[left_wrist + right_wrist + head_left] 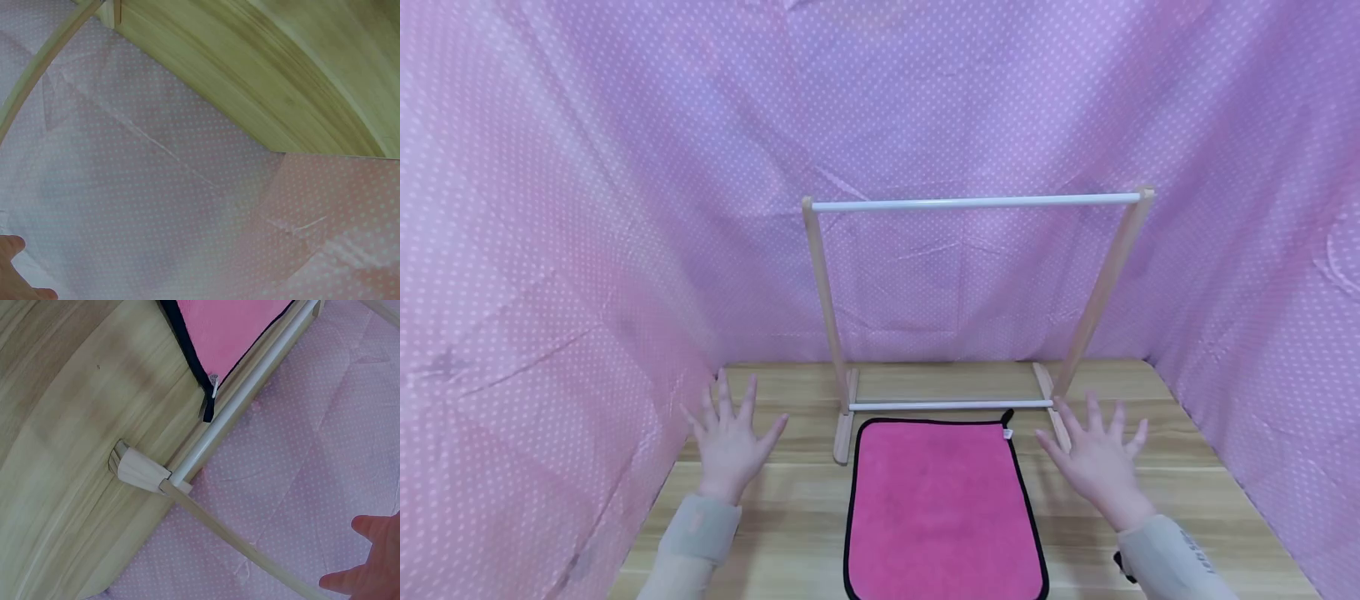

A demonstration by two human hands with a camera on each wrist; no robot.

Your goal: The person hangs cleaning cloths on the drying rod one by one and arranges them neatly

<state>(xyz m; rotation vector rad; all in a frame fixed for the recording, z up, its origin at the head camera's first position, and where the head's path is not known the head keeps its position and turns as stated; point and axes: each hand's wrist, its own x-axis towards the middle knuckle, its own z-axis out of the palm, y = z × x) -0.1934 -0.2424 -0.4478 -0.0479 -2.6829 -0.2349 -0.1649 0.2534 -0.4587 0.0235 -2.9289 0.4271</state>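
Note:
A pink cloth (943,508) with black edging lies flat on the wooden table, a black hanging loop (1007,417) and small white tag at its far right corner. Behind it stands a rack (976,202) with wooden posts and white upper and lower bars. To the left of the cloth is my left hand (727,446), fingers spread, holding nothing. My right hand (1101,462), also spread and bare, is to the right of the cloth near the rack's right foot (1058,421). Only some fingers of each hand show in its wrist view.
Pink and purple polka-dot fabric (940,100) hangs around the back and both sides of the table (790,533). The rack's left foot (844,433) rests on the tabletop near the cloth's far left corner.

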